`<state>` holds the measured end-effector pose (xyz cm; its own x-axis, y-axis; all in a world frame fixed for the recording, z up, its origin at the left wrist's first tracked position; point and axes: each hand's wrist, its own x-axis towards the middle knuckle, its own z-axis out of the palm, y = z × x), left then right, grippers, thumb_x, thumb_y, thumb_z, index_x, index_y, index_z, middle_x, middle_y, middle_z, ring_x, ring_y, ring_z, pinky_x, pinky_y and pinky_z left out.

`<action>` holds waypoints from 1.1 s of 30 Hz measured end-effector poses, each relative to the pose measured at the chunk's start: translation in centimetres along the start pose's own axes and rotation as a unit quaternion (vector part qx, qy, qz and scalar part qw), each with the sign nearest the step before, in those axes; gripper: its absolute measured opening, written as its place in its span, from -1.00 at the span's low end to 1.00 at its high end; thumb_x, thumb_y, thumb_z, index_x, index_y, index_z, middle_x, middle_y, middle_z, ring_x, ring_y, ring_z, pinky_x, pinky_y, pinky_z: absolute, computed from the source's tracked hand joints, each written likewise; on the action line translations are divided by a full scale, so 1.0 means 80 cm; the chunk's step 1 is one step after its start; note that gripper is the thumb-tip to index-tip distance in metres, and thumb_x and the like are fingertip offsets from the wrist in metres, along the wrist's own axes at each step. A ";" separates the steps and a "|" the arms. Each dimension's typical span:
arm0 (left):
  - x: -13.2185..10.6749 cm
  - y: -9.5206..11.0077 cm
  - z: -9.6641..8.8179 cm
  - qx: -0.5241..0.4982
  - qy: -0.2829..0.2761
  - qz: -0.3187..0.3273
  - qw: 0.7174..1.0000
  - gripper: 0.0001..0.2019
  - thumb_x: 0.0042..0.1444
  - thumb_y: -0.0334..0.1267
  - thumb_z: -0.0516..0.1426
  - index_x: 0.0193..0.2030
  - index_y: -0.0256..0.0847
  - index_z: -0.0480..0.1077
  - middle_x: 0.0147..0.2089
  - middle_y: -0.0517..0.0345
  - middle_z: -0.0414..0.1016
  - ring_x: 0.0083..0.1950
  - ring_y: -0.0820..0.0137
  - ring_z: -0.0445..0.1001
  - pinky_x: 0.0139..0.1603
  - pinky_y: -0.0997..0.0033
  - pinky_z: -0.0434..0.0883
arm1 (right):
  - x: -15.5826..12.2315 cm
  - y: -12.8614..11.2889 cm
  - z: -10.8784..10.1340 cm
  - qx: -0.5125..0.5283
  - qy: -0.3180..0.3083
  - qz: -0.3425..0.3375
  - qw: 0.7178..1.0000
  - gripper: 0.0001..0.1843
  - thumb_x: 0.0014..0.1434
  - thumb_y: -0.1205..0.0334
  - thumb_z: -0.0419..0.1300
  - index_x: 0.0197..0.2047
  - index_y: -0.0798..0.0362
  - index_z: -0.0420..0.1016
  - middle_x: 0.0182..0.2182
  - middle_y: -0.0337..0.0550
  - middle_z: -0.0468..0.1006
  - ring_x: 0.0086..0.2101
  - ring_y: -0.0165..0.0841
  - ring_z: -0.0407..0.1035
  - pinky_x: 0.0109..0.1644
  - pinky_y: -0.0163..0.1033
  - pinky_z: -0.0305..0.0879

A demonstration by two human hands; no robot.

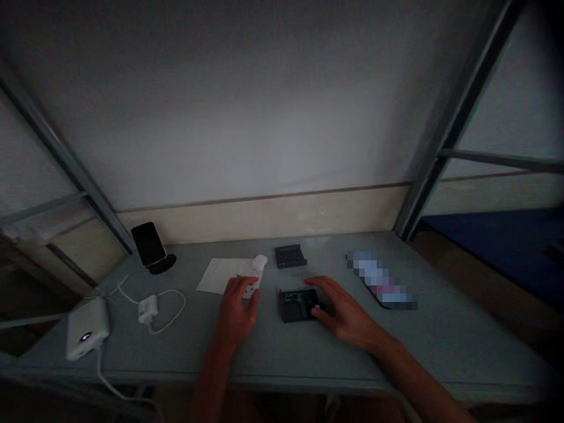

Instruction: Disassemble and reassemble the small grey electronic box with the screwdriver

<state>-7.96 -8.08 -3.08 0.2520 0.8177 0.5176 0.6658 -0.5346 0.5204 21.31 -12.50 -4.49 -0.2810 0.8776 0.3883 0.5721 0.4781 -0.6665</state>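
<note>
A dark open case (288, 316) with a green circuit board (302, 298) inside lies on the desk in front of me. My right hand (341, 311) holds its right side, thumb over the near right part and forefinger along the back edge. To the left, my left hand (237, 308) rests at the corner of a white sheet of paper (217, 275), thumb and fingers apart. Several tiny dark pieces, too small to name, lie by its fingertips. A small white rounded object (259, 262) sits on the paper's far corner. Behind the case lies a separate dark cover-like piece (289, 256).
A phone (381, 281) with a blurred screen lies at right. On the left are a white power bank (88, 329), a white plug with cable (148, 309) and a dark-screened device on a stand (148, 244). Metal frame posts (434, 138) rise at both sides; a wall closes the back.
</note>
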 end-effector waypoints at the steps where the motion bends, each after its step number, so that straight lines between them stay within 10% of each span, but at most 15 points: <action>1: 0.001 -0.009 -0.002 0.038 0.020 -0.012 0.999 -0.78 0.29 -0.31 0.06 0.02 -0.17 0.45 -0.02 -0.04 0.48 0.09 0.17 0.41 0.22 0.04 0.35 | 0.000 0.003 0.000 0.010 0.015 0.004 1.000 -0.50 0.31 0.19 0.11 0.30 -0.04 0.24 0.19 0.01 0.37 0.19 -0.12 0.27 0.33 0.09 0.18; 9: 0.001 -0.039 0.004 0.127 -0.034 -0.034 0.991 -0.81 0.30 -0.35 0.03 -0.15 -0.21 0.50 -0.12 -0.01 0.48 -0.03 0.21 0.43 0.10 0.11 0.41 | 0.005 0.024 0.011 0.038 0.116 0.023 0.992 -0.60 0.40 0.23 -0.12 0.24 0.01 0.28 -0.02 -0.01 0.50 0.01 -0.19 0.41 0.22 0.04 0.30; 33: 0.020 -0.031 -0.030 0.215 -0.182 0.018 0.959 -0.80 0.36 -0.34 -0.09 -0.15 -0.22 0.34 -0.02 -0.07 0.44 0.08 0.19 0.41 0.19 0.12 0.35 | 0.007 0.024 0.006 0.045 0.092 0.055 0.993 -0.66 0.41 0.21 -0.10 0.12 0.03 0.36 -0.16 -0.07 0.58 -0.18 -0.26 0.50 -0.02 -0.13 0.39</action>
<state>-10.89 -5.95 -1.93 0.4567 0.8623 0.2186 0.8604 -0.4906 0.1376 21.93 -11.07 -5.86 -0.0699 0.9077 0.4137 0.5179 0.3875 -0.7626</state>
